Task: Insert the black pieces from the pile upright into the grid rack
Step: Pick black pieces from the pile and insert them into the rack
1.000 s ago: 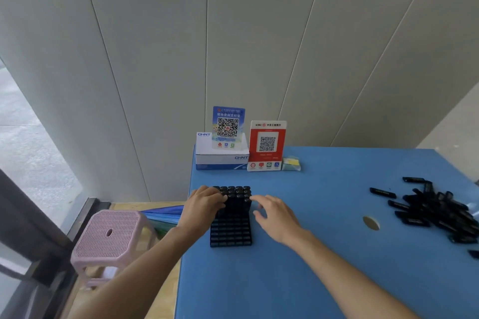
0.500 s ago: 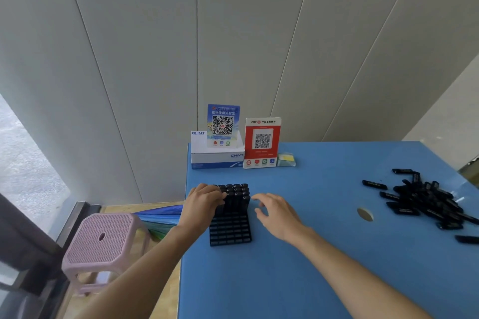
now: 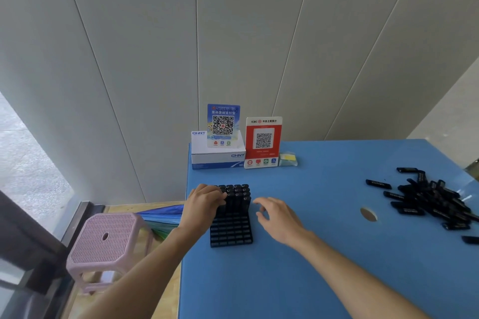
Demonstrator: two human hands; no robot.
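A black grid rack [image 3: 230,230] lies on the blue table [image 3: 298,254] near its left edge. Several black pieces [image 3: 237,194] stand upright in its far rows. My left hand [image 3: 204,202] sits at the left side of those standing pieces, its fingers curled over them. My right hand [image 3: 277,217] hovers just right of the rack with relaxed, spread fingers, holding nothing. The pile of loose black pieces [image 3: 435,202] lies far off at the table's right edge.
A round hole [image 3: 368,214] in the tabletop lies between rack and pile. At the back stand a white box [image 3: 217,155], a blue QR sign [image 3: 223,124], a red QR sign [image 3: 263,141] and a small packet [image 3: 287,159]. A pink stool [image 3: 103,238] stands left of the table.
My right hand's fingertips have eased slightly right, off the rack's edge. My left hand stays on the standing pieces. The view has shifted a little.
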